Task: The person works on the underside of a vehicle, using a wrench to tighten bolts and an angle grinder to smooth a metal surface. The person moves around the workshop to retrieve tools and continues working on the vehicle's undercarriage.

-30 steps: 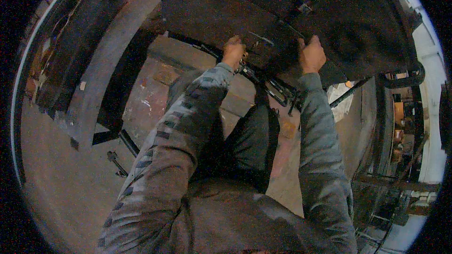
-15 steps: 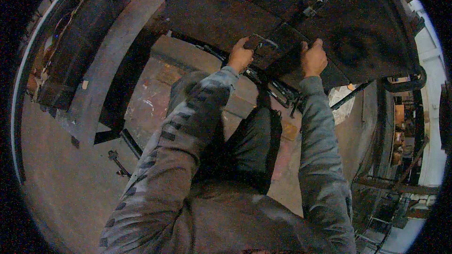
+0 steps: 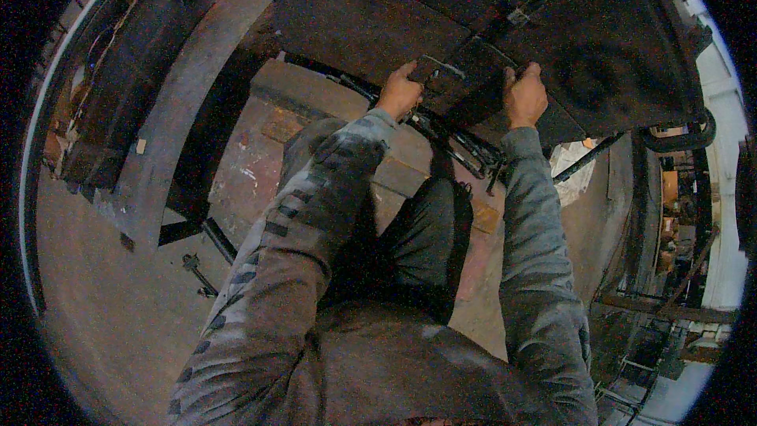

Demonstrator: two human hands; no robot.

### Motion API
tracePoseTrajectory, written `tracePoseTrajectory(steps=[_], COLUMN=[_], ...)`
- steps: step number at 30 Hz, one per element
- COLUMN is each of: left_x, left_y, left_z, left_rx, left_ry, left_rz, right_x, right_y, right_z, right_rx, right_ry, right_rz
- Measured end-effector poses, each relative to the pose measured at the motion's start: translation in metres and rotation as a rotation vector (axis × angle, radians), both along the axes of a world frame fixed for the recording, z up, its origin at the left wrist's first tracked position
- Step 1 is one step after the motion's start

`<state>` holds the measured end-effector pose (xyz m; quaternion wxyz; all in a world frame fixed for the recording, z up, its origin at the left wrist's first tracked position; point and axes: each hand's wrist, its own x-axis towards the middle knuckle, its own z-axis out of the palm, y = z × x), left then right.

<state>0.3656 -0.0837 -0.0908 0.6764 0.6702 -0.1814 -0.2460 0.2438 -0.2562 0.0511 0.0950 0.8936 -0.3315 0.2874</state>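
A broad dark panel (image 3: 355, 8) with a worn surface and thin seams spreads across the top of the view. My left hand (image 3: 400, 92) is closed at its near side, beside a thin bright metal loop (image 3: 445, 65); what the fingers hold is hidden. Farther right, my right hand (image 3: 526, 98) is closed too, thumb side up, against the panel near a seam. Its grip is hard to make out in the dark. Beyond and between the hands lies a small metal clasp (image 3: 522, 14) on the panel. Black metal bars (image 3: 465, 154) run below the panel's near edge.
At the far left stands a long dark bin-like object (image 3: 126, 71) beside a grey ledge (image 3: 169, 102). A black metal tool-like piece (image 3: 199, 274) lies on the floor. To the right are a thick black curved handle (image 3: 686, 138) and shelving with boxes (image 3: 670, 189).
Both hands stay in nearly the same places at the panel; the left has shifted very slightly to the left. Nothing was visibly taken or let go.
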Motion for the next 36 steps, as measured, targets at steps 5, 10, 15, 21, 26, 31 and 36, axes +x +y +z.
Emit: tracePoseTrajectory(steps=[5,10,15,21,26,31,36], left_x=[0.011,0.018,0.010,0.005,0.004,0.005,0.010], left_y=[-0.011,-0.011,-0.006,-0.001,-0.001,-0.002,-0.008], left_z=[-0.029,-0.037,-0.021,-0.013,-0.016,-0.016,-0.021], left_rx=[0.124,0.090,0.088,0.038,0.000,-0.003,0.003], left_ry=[-0.267,-0.193,-0.064,-0.040,-0.117,-0.032,-0.053], left_rz=[0.084,0.038,-0.038,-0.044,0.001,-0.048,-0.049], right_x=[0.002,0.002,-0.004,-0.004,-0.001,0.000,0.003], right_y=[-0.002,0.002,-0.003,0.000,-0.006,-0.001,-0.004], right_z=[-0.001,0.006,0.003,0.001,-0.006,0.001,0.000], right_rx=[0.001,0.120,0.044,0.030,-0.028,0.105,0.100], right_ry=[-0.006,0.044,0.026,0.017,-0.018,0.036,0.014], right_rz=[0.002,-0.042,0.014,-0.003,0.033,-0.054,-0.048])
